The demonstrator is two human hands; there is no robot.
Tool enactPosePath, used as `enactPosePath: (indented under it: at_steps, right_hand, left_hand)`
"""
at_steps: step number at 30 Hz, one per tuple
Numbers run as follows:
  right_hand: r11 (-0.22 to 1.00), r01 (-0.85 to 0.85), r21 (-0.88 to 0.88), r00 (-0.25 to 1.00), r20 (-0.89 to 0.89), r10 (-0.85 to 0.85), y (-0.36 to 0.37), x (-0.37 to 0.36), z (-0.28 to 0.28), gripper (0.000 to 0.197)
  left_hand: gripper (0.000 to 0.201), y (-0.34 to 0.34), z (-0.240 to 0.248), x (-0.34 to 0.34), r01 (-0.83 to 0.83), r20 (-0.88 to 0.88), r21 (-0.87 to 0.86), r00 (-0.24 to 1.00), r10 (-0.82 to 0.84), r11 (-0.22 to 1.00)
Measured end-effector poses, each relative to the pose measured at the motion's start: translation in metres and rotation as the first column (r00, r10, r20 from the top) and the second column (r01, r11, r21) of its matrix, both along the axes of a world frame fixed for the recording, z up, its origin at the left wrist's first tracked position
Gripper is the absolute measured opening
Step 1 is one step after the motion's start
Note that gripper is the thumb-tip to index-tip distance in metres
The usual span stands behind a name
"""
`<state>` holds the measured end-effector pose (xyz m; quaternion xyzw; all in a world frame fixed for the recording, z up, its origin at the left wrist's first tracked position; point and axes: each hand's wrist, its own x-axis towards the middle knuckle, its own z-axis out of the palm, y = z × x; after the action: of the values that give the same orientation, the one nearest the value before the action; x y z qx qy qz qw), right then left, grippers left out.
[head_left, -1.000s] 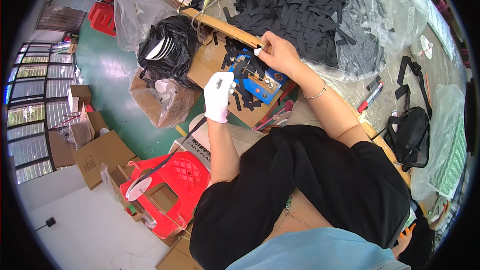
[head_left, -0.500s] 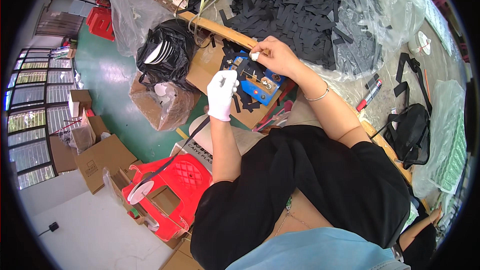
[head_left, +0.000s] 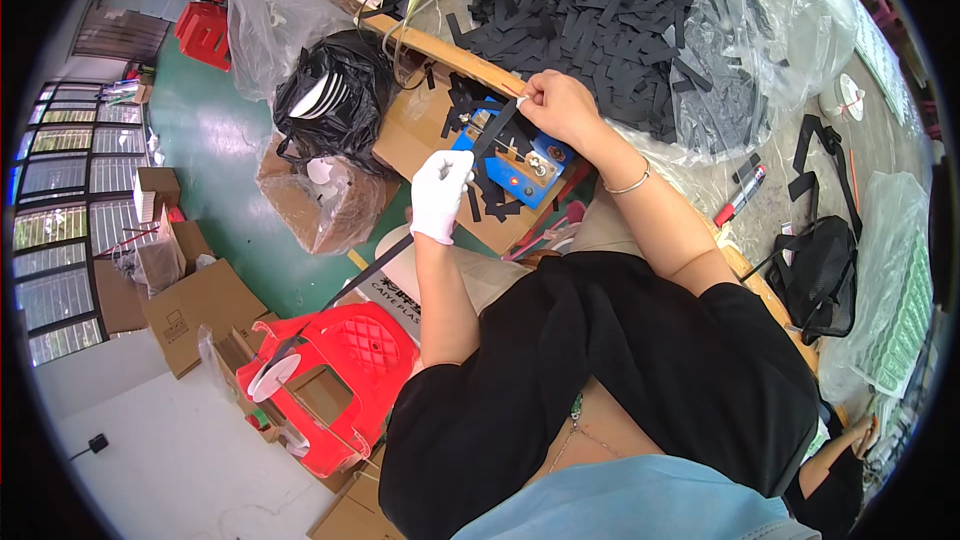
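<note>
Right now, the black band (head_left: 496,128) runs slantwise between your two hands in the upper middle of the frame, above the blue machine (head_left: 502,178). Your gloved left hand (head_left: 440,190) is curled closed at the band's lower end, while your bare right hand (head_left: 560,108) pinches its upper end between thumb and fingers; a white cover (head_left: 521,102) sits on one fingertip. A further length of dark strap (head_left: 375,266) slopes from beside your left wrist down toward a white reel (head_left: 276,377) at the red stool (head_left: 365,350), lower left. You can't tell whether both lengths are one piece, since your glove hides the join.

Judging by its look, the band should be very light, thin and limp, in little danger of breaking but quick to twist or sag if slack. Your best hold is probably a flat pinch across its faces close to the end, with the other hand keeping light tension lower down. The smooth-looking glove may let it slide, so a firmer squeeze could help there.

Compared with half a second ago, your hands sit in nearly the same places, but the band now plainly spans the gap between them, where you then saw mostly machine.
</note>
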<state>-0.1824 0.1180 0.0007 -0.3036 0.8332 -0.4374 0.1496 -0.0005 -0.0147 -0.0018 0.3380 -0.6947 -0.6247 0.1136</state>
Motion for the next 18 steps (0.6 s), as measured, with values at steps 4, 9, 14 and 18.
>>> enactPosePath:
  at_steps: [4,9,14,18]
  right_hand:
    - [0.995,0.044,0.091,0.991,-0.128,-0.032,-0.003,-0.002,-0.004,0.017]
    - [0.993,0.032,0.115,0.984,-0.18,-0.011,-0.005,-0.001,-0.007,0.017]
    - [0.985,0.07,0.156,0.978,-0.205,-0.037,-0.005,0.003,-0.007,0.015]
    - [0.994,0.052,0.092,0.982,-0.186,-0.034,-0.005,0.008,-0.006,0.015]
  left_hand:
    - [0.017,-0.001,-0.005,-0.001,-0.014,0.007,-0.022,1.0,0.014,1.0]
    - [0.018,-0.004,-0.018,-0.004,-0.014,0.026,-0.071,1.0,0.016,0.997]
    - [0.023,0.0,-0.026,-0.006,-0.034,0.161,-0.346,0.982,0.094,0.938]
    - [0.019,-0.001,-0.018,0.008,-0.069,0.015,-0.13,0.997,0.071,0.989]
